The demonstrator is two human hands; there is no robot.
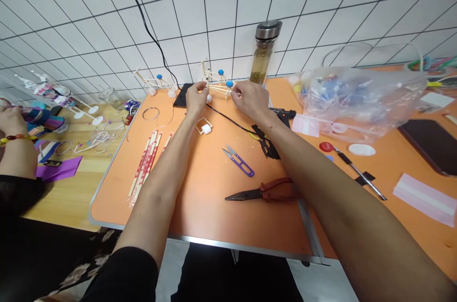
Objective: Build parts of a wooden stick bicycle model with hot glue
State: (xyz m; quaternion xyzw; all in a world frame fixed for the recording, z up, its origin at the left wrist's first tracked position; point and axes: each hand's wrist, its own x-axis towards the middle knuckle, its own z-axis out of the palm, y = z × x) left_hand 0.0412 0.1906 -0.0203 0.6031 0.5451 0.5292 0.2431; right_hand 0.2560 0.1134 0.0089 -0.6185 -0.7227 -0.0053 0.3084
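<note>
My left hand (196, 100) and my right hand (252, 100) both pinch a frame of thin wooden sticks (216, 86) with blue balls on it, at the far side of the orange table (203, 197). A white ball (209, 98) sits by my left fingers. A black cable (228, 119) runs under my wrists. Below my hands lie purple-handled thread snips (238, 161), red-handled pliers (260, 192) and a small white piece (204, 126). Paper-wrapped chopsticks (146, 168) lie by my left forearm.
A second stick model (157, 84) stands at the back, near a glass bottle (263, 52). A plastic bag (357, 102) and a dark phone (432, 145) lie to the right. At the left, a co-worker's braceleted hand (12, 121) works at a wooden table (71, 197).
</note>
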